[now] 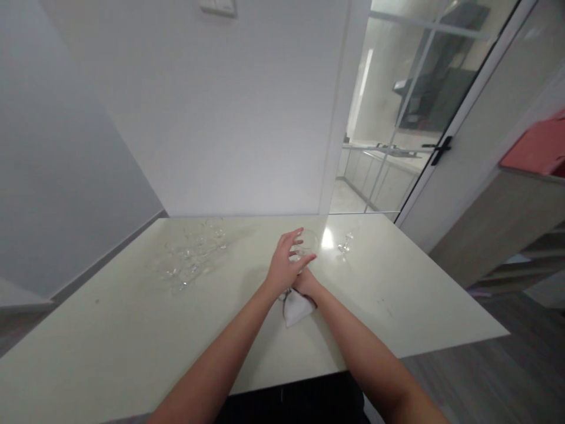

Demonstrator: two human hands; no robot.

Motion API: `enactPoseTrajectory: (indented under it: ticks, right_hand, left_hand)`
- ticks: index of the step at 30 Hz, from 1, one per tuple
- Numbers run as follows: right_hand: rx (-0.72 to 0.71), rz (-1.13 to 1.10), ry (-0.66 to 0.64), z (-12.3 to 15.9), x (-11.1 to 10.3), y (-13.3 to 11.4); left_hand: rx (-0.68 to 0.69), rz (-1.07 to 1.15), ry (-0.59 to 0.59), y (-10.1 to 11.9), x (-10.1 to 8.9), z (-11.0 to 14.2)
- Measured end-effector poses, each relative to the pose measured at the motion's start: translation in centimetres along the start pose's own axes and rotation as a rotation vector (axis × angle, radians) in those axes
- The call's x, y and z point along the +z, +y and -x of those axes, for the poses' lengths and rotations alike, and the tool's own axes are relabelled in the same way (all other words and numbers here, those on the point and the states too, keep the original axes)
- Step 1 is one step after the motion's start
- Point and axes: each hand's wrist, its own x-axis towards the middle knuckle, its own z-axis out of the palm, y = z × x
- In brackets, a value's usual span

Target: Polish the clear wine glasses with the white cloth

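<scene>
A pale table (132, 330) is stretching out beneath a white wall, a glass door (415, 118) standing to the right. A cluster of glasses (189, 259) is sitting far left, well apart from the hands; a single small glass (345, 242) is lying to the right. The left hand (285, 265) is wrapping its fingers around a wine glass (306, 242) near the middle. The right hand (305, 284) — mostly hidden beneath — is touching a white cloth (296, 307); its grip cannot be told.
</scene>
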Motion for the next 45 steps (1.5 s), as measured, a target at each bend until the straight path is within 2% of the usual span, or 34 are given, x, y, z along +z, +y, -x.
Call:
enactPoseTrajectory:
  ticks: [3, 6, 8, 11, 15, 17, 19, 22, 25, 28, 32, 39, 45]
  right_hand:
    - [-0.032, 0.228, 0.048, 0.2, -0.2, -0.6]
    - [0.088, 0.48, 0.054, 0.4, -0.2, -1.3]
    - [0.145, 0.549, 0.071, 0.5, 0.0, -1.4]
    - [0.164, 0.544, 0.095, 0.5, 0.3, -1.0]
    - [0.151, 0.561, 0.08, -0.1, 0.3, 0.0]
    - [0.132, 0.577, 0.07, -0.4, 0.2, 0.4]
    - [0.106, 0.588, 0.067, -0.5, 0.1, 0.6]
    - [0.03, 0.567, 0.034, -0.4, 0.1, 0.5]
    - [-0.053, 0.569, -0.008, -0.1, 0.3, 0.1]
    - [-0.097, 0.622, -0.017, 0.1, 0.4, -0.2]
    - [-0.096, 0.618, -0.01, 0.1, 0.5, 0.2]
    - [-0.033, 0.569, 0.074, -0.4, 0.3, 1.4]
    - [-0.043, 0.532, 0.041, -0.4, 0.2, 1.5]
  left_hand:
    - [-0.034, 0.014, -0.108, 0.0, 4.4, -1.9]
    - [-0.113, 0.039, -0.246, -1.2, 8.8, -3.3]
    - [-0.179, 0.047, -0.302, -2.1, 11.3, -3.7]
    - [-0.235, 0.064, -0.296, -3.3, 14.0, -3.9]
    - [-0.292, 0.125, -0.288, -3.9, 16.2, -4.1]
    - [-0.335, 0.138, -0.294, -3.9, 16.8, -4.2]
    - [-0.363, 0.058, -0.295, -3.8, 16.9, -4.0]
    - [-0.35, -0.271, -0.367, -3.3, 16.5, -2.9]
    - [-0.226, -0.61, -0.557, -2.7, 15.9, -1.2]
    - [-0.077, -0.783, -0.691, -2.5, 15.7, 0.0]
    - [-0.02, -0.846, -0.78, -3.1, 15.8, 0.0]
    - [-0.035, -0.848, -0.899, -3.8, 16.0, -1.2]
    - [-0.063, -0.865, -0.876, -4.1, 16.4, -1.3]
